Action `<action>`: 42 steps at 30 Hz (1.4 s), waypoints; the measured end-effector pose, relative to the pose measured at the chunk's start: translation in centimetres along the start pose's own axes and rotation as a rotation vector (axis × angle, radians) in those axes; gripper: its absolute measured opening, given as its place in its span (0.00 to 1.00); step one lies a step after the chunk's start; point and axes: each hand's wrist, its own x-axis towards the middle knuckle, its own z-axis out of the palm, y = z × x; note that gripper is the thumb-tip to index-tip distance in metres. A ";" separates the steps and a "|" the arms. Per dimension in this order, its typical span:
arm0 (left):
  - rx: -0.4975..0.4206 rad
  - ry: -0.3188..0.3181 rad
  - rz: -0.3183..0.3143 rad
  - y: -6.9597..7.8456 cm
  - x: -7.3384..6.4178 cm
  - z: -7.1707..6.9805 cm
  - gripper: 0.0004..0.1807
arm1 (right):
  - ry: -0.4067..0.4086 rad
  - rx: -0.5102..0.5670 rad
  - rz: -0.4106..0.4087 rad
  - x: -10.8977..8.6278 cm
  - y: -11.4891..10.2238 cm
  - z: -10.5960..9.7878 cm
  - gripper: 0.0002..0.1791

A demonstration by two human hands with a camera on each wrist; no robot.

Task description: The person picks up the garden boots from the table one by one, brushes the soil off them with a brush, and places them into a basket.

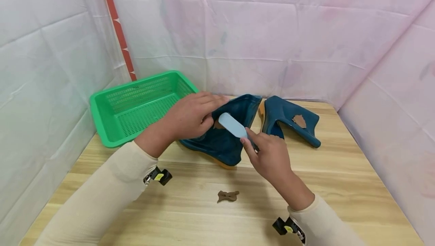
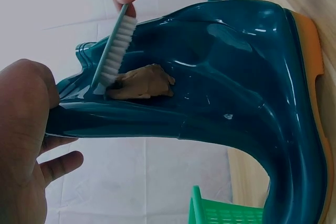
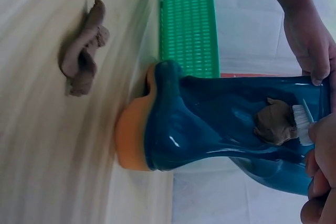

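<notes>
A glossy dark teal rubber boot [image 1: 221,149] with an orange sole stands on the table. My left hand [image 1: 190,116] grips the top edge of its shaft, thumb and fingers on either side in the left wrist view. Between the fingers of my right hand [image 1: 270,157] is the handle of a light blue scrub brush [image 1: 232,125]. Its white bristles [image 2: 118,45] meet the edge of a brown, clay-like patch [image 2: 143,82] stuck to the shaft. Part of that patch is hidden behind the brush in the head view.
A second teal boot [image 1: 289,112] lies at the right with a similar brown patch [image 1: 299,121] on it. Behind my left hand is a green plastic basket [image 1: 98,119]. One twisted brown lump [image 1: 227,196] lies on the wooden table [image 1: 326,185] in front. White sheeting walls surround the table.
</notes>
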 end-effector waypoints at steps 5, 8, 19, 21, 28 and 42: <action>0.005 0.000 0.000 0.0 0.0 0.1 0.29 | 0.004 -0.001 -0.022 -0.7 0.2 0.2 0.21; 0.007 0.001 -0.002 0.0 0.1 0.0 0.28 | 0.033 0.017 -0.019 -0.8 0.1 -0.1 0.21; -0.005 0.018 0.013 0.0 0.0 0.1 0.28 | 0.043 0.021 0.038 -0.1 -0.1 -0.4 0.22; -0.004 0.015 0.017 0.0 0.0 0.2 0.29 | 0.010 0.025 0.047 -0.6 -0.1 -0.2 0.21; -0.008 0.015 0.008 0.0 0.0 0.3 0.28 | 0.018 0.062 0.071 -1.5 -0.1 -0.1 0.21; -0.001 0.018 0.016 0.1 0.0 0.4 0.28 | 0.009 0.034 0.103 -0.9 0.0 -0.1 0.21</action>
